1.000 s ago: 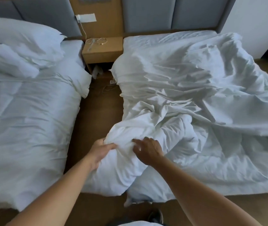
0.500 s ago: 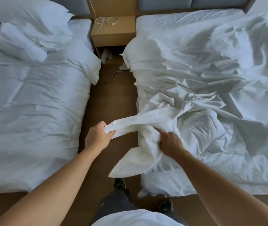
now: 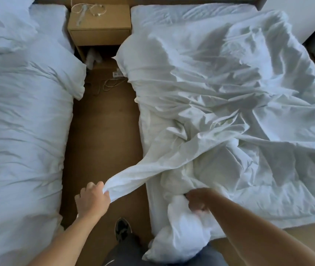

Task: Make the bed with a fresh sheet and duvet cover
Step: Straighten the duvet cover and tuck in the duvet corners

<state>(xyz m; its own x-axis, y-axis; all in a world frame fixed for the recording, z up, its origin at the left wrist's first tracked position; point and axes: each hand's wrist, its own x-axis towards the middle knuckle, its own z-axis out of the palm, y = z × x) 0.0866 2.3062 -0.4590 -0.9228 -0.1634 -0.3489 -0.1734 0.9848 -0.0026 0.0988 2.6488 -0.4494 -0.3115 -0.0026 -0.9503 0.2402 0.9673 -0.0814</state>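
Observation:
A crumpled white duvet cover (image 3: 229,96) lies spread over the right bed, with the white sheet (image 3: 172,12) showing at the head end. My left hand (image 3: 92,200) grips a corner of the cover and holds it stretched out over the floor gap. My right hand (image 3: 196,201) grips a bunched white duvet corner (image 3: 179,235) at the bed's near left corner, and that bunch hangs down over the edge. The fingers of my right hand are partly buried in fabric.
A second bed with white bedding (image 3: 22,131) and pillows fills the left side. A wooden nightstand (image 3: 100,25) with cables stands between the headboards. A power strip (image 3: 118,73) and cords lie on the brown floor (image 3: 103,141). My shoe (image 3: 122,229) is in the gap.
My left hand has pulled the cover corner further left and toward me, away from the bed. My right hand has moved down with the bunched duvet. The camera now looks more steeply down.

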